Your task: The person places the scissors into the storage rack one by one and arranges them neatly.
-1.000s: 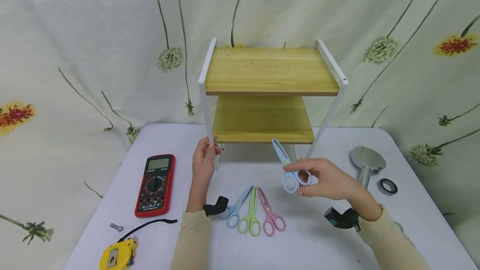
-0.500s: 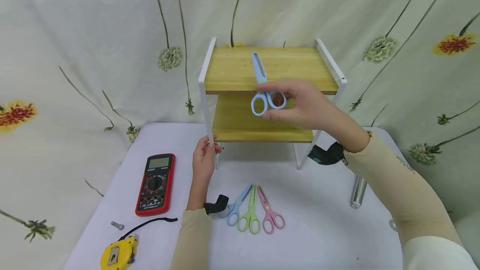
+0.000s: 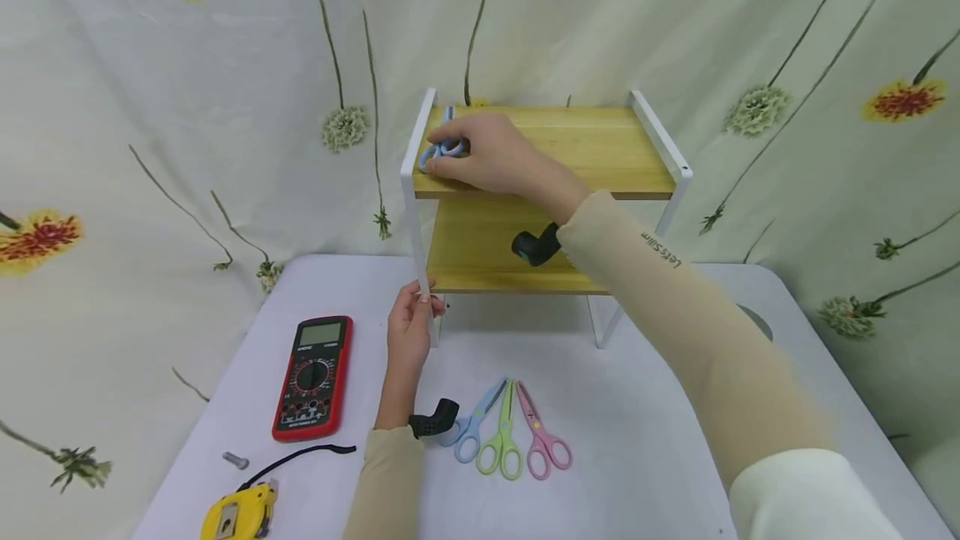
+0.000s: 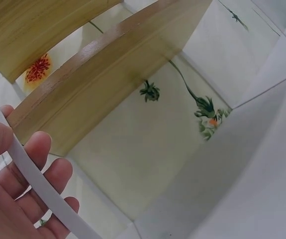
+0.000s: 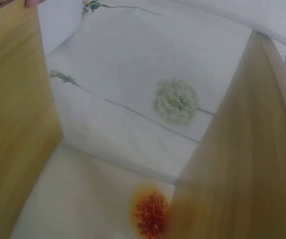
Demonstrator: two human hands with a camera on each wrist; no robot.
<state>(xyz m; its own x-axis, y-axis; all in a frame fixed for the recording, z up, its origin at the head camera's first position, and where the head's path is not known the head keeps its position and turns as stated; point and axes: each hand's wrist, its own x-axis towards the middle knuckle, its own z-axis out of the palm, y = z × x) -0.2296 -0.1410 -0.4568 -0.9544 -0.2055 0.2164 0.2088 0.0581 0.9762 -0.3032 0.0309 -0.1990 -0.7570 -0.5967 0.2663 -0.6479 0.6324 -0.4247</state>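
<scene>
A two-tier wooden rack (image 3: 592, 148) with a white metal frame stands at the back of the table. My right hand (image 3: 457, 158) reaches to the left end of the top shelf and holds a pair of light blue scissors (image 3: 433, 150) by the handles, the blade pointing to the back. Whether they rest on the wood I cannot tell. My left hand (image 3: 416, 315) grips the rack's front left leg (image 3: 420, 273). In the left wrist view its fingers (image 4: 33, 189) curl round that white leg (image 4: 48, 199). The right wrist view shows only shelf boards and cloth.
Blue scissors (image 3: 472, 432), green scissors (image 3: 502, 444) and pink scissors (image 3: 543, 444) lie side by side on the white table (image 3: 645, 440). A red multimeter (image 3: 313, 377), a bolt (image 3: 235, 460) and a yellow tape measure (image 3: 236, 511) lie at the left. Flowered cloth hangs behind.
My right hand has carried the light blue scissors up from above the table to the left end of the top shelf. The left hand has stayed on the leg.
</scene>
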